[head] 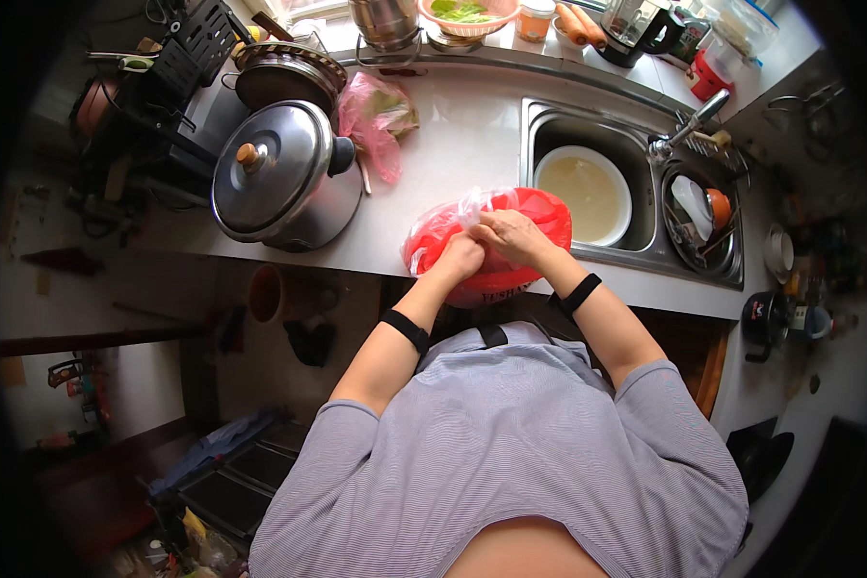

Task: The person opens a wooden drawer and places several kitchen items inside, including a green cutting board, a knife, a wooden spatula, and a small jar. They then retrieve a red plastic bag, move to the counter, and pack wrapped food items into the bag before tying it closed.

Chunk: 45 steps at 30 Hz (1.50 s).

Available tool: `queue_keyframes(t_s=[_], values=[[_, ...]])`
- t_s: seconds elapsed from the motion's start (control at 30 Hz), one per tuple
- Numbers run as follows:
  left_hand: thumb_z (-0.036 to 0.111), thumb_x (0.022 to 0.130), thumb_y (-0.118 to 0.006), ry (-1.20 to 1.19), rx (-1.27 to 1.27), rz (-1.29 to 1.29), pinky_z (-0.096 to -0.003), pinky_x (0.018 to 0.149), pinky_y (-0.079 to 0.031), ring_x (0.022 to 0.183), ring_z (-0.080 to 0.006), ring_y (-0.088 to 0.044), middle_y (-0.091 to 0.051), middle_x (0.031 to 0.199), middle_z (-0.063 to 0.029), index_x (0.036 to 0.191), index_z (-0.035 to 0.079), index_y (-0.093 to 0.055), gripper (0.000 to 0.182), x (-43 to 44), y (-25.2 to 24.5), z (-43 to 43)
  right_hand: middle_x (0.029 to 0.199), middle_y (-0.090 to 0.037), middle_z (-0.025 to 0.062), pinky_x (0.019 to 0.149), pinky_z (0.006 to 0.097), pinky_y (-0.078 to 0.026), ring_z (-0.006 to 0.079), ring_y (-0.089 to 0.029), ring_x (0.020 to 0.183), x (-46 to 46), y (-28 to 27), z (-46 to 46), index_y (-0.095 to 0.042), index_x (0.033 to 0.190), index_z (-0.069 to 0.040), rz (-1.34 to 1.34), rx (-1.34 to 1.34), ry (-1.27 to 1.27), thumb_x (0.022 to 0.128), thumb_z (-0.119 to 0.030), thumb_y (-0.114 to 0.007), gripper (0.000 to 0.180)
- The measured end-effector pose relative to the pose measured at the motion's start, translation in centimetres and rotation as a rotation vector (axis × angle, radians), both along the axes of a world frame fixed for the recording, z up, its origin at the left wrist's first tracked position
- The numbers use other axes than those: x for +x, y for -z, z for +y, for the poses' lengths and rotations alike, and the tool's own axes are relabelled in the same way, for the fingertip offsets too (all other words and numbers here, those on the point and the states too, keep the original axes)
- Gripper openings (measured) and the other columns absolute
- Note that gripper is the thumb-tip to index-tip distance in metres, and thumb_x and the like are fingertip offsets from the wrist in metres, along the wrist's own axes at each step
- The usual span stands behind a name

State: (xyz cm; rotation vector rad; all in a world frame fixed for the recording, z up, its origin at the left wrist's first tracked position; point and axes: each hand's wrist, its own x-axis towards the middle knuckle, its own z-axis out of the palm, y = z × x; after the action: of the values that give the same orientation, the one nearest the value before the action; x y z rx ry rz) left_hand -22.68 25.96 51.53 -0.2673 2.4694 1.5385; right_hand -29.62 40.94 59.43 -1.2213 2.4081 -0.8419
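A red plastic bag with a translucent whitish film around it sits at the counter's front edge, just left of the sink. Dark writing marks its front side. My left hand is closed on the gathered film at the bag's top. Right beside it, my right hand pinches the same bunched plastic, and the two hands nearly touch. A whitish tuft of film stands up above the fingers. What the bag contains is hidden.
Left on the counter stands a large lidded steel pot, with a pink plastic bag behind it. The sink's left bowl holds a white basin of cloudy liquid; dishes fill the right bowl, near the faucet. Carrots lie on the sill.
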Motion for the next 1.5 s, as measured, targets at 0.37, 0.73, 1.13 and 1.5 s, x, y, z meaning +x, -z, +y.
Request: queue_keyframes(t_s=[0.37,0.73,1.13,1.5], values=[[0.029,0.101,-0.051,-0.138,0.736,-0.358,-0.0218,0.064,-0.052,0.074,-0.0095,-0.066,-0.070,0.090,-0.0059,0.127,0.005,-0.059,0.036,-0.4,-4.3,-1.6,0.086,-0.066,0.0166,0.073,0.0389,-0.052,0.0323,-0.066,0.083,1.9,-0.1,2.2,-0.064,0.097,-0.003,0.057,-0.080,0.234,0.086,-0.016,-0.066,0.017],[0.003,0.071,-0.072,-0.071,0.288,-0.106,-0.0332,0.069,-0.053,0.077,-0.0186,-0.069,-0.069,0.076,-0.0084,0.085,0.004,-0.069,0.014,0.5,-5.0,0.4,0.092,-0.070,0.0114,0.077,0.0319,-0.052,0.0221,-0.068,0.087,2.7,0.0,3.6,-0.071,0.097,-0.007,-0.107,0.021,0.362,0.084,-0.016,-0.068,0.017],[0.012,0.077,-0.062,0.046,-0.757,0.933,-0.0360,0.060,-0.051,0.076,-0.0209,-0.062,-0.059,0.075,-0.0013,0.086,0.014,-0.059,0.010,0.4,-5.7,1.9,0.085,-0.067,0.0036,0.068,0.0303,-0.051,0.0148,-0.063,0.075,-0.3,3.7,2.0,-0.068,0.099,-0.006,-0.657,-0.346,0.141,0.087,-0.007,-0.059,0.014],[0.014,0.082,-0.064,0.042,-0.467,0.747,-0.0419,0.060,-0.052,0.069,-0.0314,-0.063,-0.059,0.076,-0.0112,0.083,0.008,-0.056,0.010,1.6,-4.3,0.4,0.077,-0.070,0.0068,0.064,0.0283,-0.053,0.0124,-0.065,0.070,-0.8,2.8,1.9,-0.071,0.086,0.000,-0.657,-0.274,0.314,0.080,-0.005,-0.066,0.008]])
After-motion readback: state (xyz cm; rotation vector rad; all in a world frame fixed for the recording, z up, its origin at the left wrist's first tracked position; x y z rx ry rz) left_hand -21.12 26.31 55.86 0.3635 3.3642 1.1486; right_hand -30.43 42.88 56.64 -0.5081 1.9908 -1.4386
